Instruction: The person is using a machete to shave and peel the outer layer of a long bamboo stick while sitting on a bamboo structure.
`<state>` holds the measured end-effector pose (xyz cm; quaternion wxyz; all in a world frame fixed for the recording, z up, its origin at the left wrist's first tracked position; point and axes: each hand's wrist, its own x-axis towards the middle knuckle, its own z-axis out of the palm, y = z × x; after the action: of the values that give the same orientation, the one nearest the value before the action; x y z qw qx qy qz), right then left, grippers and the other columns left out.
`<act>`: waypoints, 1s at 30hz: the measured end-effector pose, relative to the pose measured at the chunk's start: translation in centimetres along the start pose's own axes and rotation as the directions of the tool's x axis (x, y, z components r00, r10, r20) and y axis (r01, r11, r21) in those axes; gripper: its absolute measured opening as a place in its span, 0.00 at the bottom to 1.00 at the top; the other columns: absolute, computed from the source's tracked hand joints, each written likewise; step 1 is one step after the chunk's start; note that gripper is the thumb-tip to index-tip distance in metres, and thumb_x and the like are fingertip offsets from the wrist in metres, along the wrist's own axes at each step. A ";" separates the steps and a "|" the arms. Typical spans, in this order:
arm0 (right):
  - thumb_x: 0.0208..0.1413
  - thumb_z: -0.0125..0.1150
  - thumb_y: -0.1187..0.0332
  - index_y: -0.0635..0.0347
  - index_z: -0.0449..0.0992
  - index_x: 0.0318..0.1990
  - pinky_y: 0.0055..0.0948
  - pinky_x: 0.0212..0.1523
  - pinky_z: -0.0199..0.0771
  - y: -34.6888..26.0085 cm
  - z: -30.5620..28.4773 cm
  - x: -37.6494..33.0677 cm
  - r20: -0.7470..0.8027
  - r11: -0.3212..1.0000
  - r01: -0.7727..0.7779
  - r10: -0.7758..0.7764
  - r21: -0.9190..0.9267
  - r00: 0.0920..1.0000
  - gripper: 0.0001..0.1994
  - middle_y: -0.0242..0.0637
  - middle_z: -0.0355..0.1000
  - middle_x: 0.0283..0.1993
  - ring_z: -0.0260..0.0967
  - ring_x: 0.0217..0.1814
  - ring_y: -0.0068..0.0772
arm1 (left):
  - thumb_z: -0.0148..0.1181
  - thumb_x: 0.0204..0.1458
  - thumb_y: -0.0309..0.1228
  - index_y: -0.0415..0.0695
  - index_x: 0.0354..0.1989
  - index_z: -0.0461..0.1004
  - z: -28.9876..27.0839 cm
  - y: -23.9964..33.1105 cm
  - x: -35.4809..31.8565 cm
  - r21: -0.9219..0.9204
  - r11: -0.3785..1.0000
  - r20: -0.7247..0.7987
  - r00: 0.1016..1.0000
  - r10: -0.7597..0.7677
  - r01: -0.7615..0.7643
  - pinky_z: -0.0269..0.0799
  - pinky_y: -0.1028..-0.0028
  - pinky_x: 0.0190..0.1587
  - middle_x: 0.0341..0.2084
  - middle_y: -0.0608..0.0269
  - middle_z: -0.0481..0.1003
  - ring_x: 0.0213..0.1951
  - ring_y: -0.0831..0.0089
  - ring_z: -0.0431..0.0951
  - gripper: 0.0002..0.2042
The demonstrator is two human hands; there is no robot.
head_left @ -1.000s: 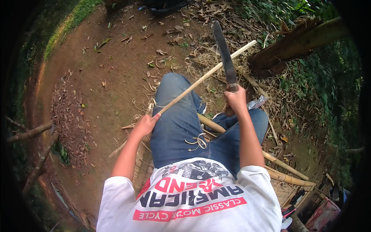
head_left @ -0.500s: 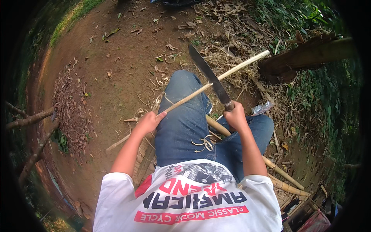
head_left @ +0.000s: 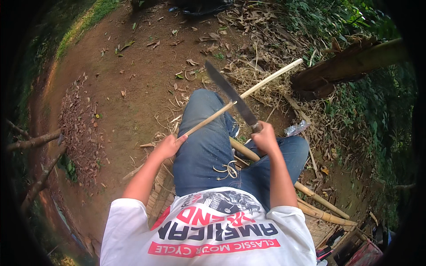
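A long pale stick, seemingly split bamboo [head_left: 208, 120], slants across my raised left thigh toward the far right. My left hand [head_left: 170, 145] is closed round its lower part beside the knee, and the tail end sticks out behind the wrist. In my right hand [head_left: 265, 137] is the handle of a machete [head_left: 234, 97]. Its long dark blade points to the far left and crosses the stick just beyond the knee, apparently against its surface. A small pale nick shows on the stick beside the blade. Curled shavings [head_left: 228, 170] lie on my jeans.
A thick trunk [head_left: 328, 73] stands at the far right, with dry shavings and leaves [head_left: 253, 66] before it. Bamboo poles [head_left: 324, 213] run under my right side. A crumpled clear plastic wrapper [head_left: 296, 128] lies by my right knee. Branches [head_left: 37, 139] cross at the left.
The machete blade has slid along the stick toward my left hand and tilted further left. The curled shaving near my left hand on the stick no longer shows.
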<state>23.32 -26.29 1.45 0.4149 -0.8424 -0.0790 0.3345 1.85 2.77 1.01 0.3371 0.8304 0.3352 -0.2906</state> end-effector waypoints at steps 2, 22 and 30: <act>0.40 0.59 0.79 0.68 0.73 0.33 0.30 0.25 0.68 0.4 -1.2 1.5 -0.027 0.989 -0.061 0.065 0.133 0.998 0.09 0.38 0.72 0.23 0.71 0.23 0.30 | 0.41 0.55 0.67 0.31 0.15 0.61 1.1 -1.0 -0.1 -0.026 0.995 -0.105 0.991 0.088 -0.092 0.67 0.60 0.27 0.11 0.50 0.62 0.19 0.67 0.66 0.42; 0.38 0.60 0.78 0.69 0.75 0.35 0.34 0.30 0.72 1.7 0.3 -0.6 0.062 0.996 0.081 -0.079 -0.026 0.995 0.12 0.43 0.74 0.26 0.72 0.26 0.34 | 0.42 0.56 0.66 0.28 0.19 0.67 0.0 0.0 -0.6 -0.048 0.997 -0.060 0.996 0.058 -0.061 0.70 0.60 0.32 0.14 0.45 0.68 0.22 0.61 0.73 0.42; 0.38 0.62 0.76 0.68 0.76 0.34 0.31 0.29 0.71 2.1 4.2 -2.1 0.040 0.991 0.131 -0.131 -0.003 0.991 0.12 0.39 0.74 0.26 0.72 0.25 0.31 | 0.43 0.56 0.65 0.29 0.16 0.64 0.8 -0.6 -0.3 -0.067 0.995 -0.090 0.994 0.069 -0.075 0.69 0.60 0.30 0.12 0.48 0.64 0.20 0.63 0.70 0.41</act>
<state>18.77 -25.77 -0.97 0.4322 -0.8298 -0.1430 0.3229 0.99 2.40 0.56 0.3612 0.8415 0.3295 -0.2297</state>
